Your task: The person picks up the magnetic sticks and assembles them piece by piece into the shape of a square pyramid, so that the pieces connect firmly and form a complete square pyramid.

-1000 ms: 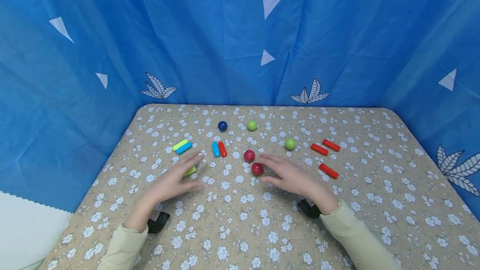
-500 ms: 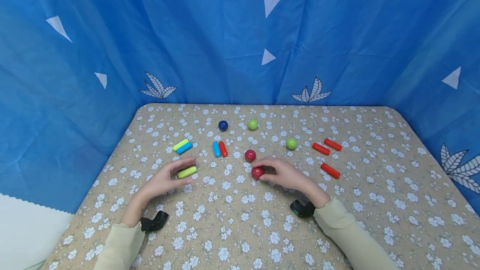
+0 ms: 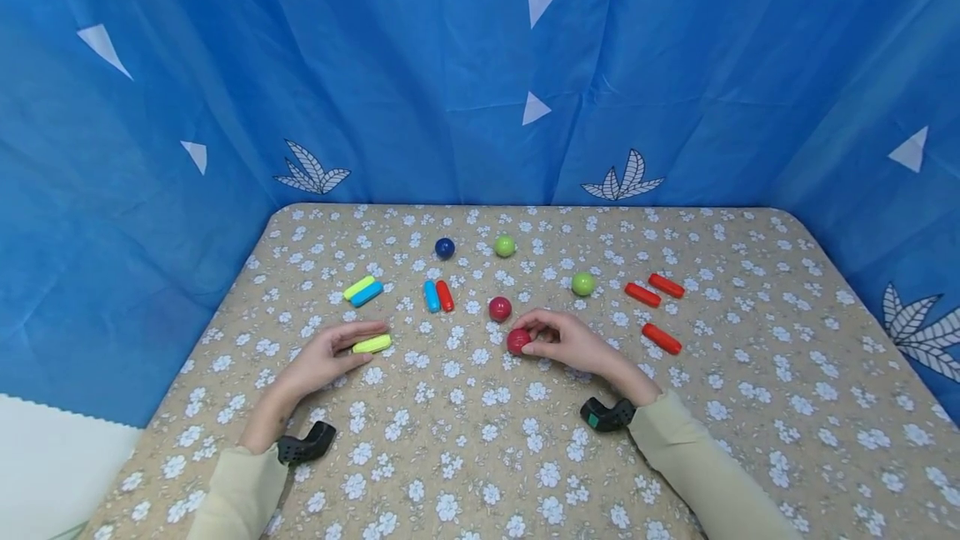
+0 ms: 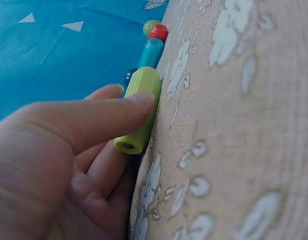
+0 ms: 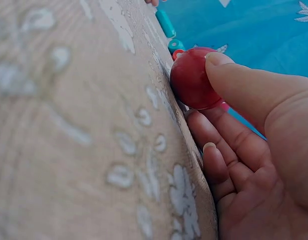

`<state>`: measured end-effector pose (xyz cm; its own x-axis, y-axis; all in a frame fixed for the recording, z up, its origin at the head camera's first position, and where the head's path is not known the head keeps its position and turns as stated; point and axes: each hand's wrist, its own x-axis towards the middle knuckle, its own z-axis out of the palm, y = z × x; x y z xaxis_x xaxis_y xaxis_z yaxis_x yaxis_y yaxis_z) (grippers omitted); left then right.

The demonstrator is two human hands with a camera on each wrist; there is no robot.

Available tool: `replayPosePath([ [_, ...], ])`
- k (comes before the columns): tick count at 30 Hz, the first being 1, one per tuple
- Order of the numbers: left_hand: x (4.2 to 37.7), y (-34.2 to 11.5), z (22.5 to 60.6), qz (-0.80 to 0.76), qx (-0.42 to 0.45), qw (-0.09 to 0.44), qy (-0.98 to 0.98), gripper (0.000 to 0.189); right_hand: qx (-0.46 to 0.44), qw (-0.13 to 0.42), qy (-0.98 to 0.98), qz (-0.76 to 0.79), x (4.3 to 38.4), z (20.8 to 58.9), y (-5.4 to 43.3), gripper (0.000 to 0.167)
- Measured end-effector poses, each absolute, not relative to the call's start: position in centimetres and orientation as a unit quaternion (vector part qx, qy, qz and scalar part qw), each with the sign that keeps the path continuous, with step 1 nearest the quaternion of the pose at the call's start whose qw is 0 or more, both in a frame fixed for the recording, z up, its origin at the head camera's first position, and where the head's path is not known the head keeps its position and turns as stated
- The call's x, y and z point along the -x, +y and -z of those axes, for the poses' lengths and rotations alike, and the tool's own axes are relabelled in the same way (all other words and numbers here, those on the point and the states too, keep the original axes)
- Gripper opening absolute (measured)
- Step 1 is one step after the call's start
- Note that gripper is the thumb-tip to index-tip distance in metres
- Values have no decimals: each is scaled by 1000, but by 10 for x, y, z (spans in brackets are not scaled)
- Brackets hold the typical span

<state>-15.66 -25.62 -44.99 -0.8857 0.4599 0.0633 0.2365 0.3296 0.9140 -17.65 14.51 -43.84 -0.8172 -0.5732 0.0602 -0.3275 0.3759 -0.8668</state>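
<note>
On the left side of the flowered table, my left hand (image 3: pixel 318 361) pinches a yellow-green ribbed cylinder (image 3: pixel 372 344) between thumb and fingers. The left wrist view shows the thumb across the cylinder (image 4: pixel 146 82), which has a hole in its near end and lies close against the cloth. Nearer the middle, my right hand (image 3: pixel 573 342) holds a glossy red ball (image 3: pixel 517 342). In the right wrist view the thumb presses one side of the ball (image 5: pixel 192 80), with fingers beneath it and its lower side by the cloth. A second red ball (image 3: pixel 500 309) sits just behind.
Beyond my left hand lie a yellow cylinder (image 3: pixel 358 287) and a blue one (image 3: pixel 367 294), then another blue (image 3: pixel 432 297) beside a red (image 3: pixel 445 296). A navy ball (image 3: pixel 445 248) and green balls (image 3: pixel 505 246) (image 3: pixel 582 284) stand farther back. Three red cylinders (image 3: pixel 642 295) lie right.
Both hands have come down from hovering with spread fingers. The left has closed on the yellow-green cylinder, drawing it slightly left; the right has closed on the nearer red ball.
</note>
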Motion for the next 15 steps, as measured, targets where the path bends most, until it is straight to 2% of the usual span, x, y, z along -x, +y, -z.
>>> replayPosePath([
  [5, 157, -258, 448, -526, -187, 83, 826, 36, 281, 125, 815, 490, 168, 416, 141, 29],
  [15, 155, -257, 447, -561, -168, 69, 808, 35, 291, 127, 816, 483, 167, 414, 141, 37],
])
